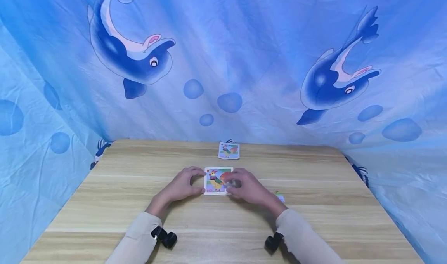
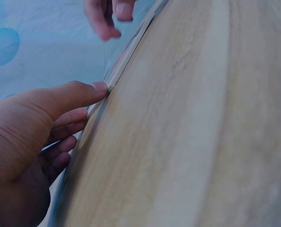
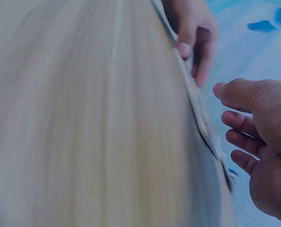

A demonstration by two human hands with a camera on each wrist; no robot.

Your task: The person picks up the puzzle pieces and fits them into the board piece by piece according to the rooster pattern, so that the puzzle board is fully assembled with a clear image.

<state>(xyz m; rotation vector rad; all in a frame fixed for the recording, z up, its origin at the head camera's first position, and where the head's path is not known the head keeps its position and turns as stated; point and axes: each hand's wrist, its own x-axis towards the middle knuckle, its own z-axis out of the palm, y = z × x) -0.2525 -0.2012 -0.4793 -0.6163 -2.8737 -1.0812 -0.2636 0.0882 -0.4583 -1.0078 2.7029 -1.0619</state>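
Observation:
A flat square picture board (image 1: pixel 214 181) with a pale border and a colourful rooster lies on the table. My left hand (image 1: pixel 183 183) holds its left side, the thumb at the near corner and a finger at the far corner. In the left wrist view the left thumb (image 2: pixel 91 92) touches the board's corner. My right hand (image 1: pixel 247 186) is over the board's right part, hiding some of the rooster. The right wrist view shows the right hand (image 3: pixel 268 127) with bent, separated fingers and nothing between them. A blurred grey patch by its fingers cannot be made out.
Behind the board, a card (image 1: pixel 229 150) with a matching rooster lies near the table's back edge. A small colourful piece (image 1: pixel 280 197) shows partly beside the right forearm. The wooden table (image 1: pixel 115 202) meets a blue curtain (image 1: pixel 265 81) printed with dolphins.

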